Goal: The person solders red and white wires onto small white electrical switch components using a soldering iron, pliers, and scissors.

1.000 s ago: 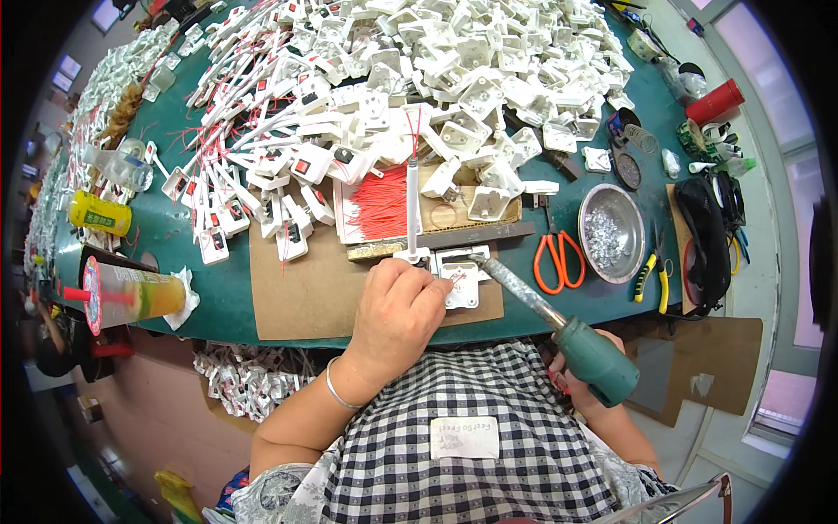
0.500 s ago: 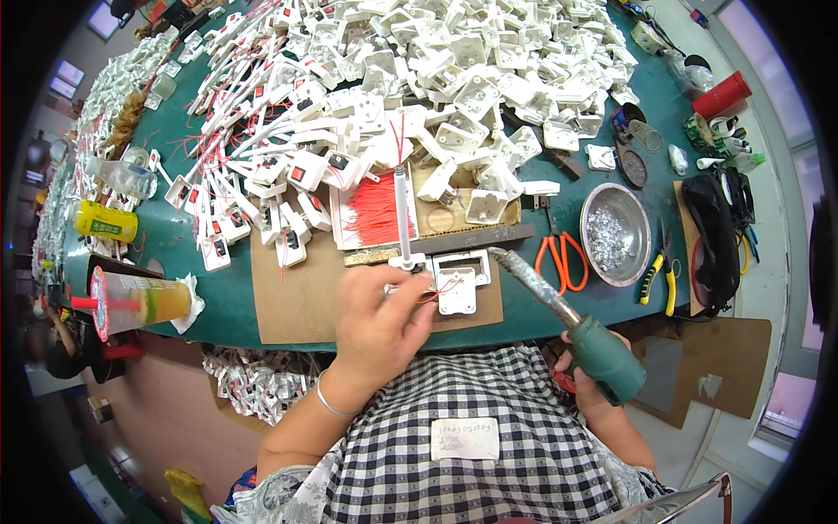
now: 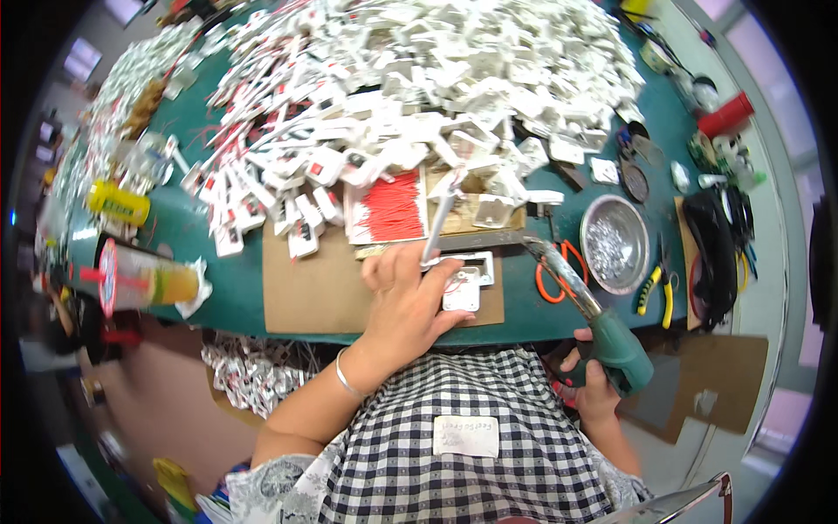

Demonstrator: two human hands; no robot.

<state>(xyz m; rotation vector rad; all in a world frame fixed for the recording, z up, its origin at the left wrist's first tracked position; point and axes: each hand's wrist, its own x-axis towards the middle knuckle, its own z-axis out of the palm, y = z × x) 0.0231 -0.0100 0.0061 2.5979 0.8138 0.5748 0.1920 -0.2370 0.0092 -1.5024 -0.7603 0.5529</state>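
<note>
Over the brown board [image 3: 301, 293], my left hand [image 3: 403, 293] closes its fingers around the base of a white plastic piece with a long stem [image 3: 439, 223]. My fingertips hide part of that base. Just by my thumb lies an open white plastic housing [image 3: 462, 295] with red wires inside, its far side against a white rectangular frame [image 3: 485, 269]. My right hand [image 3: 595, 384] grips the green handle of a soldering gun [image 3: 621, 349]. The gun's metal barrel slants up to the left, and its tip is apart from the housing, near a dark metal bar [image 3: 480, 240].
Behind the board sits a tray of cut red wires [image 3: 390, 208], with a large heap of white plastic housings [image 3: 419, 79] beyond. To the right are orange-handled scissors [image 3: 548, 284], a metal bowl of small bits [image 3: 615, 244] and yellow-handled pliers [image 3: 650, 290]. A drink cup [image 3: 148, 284] stands left.
My left hand has shifted right toward the housing, and the white stem now tilts to the right. The soldering gun's tip has moved slightly right and up. My view has shifted a little.
</note>
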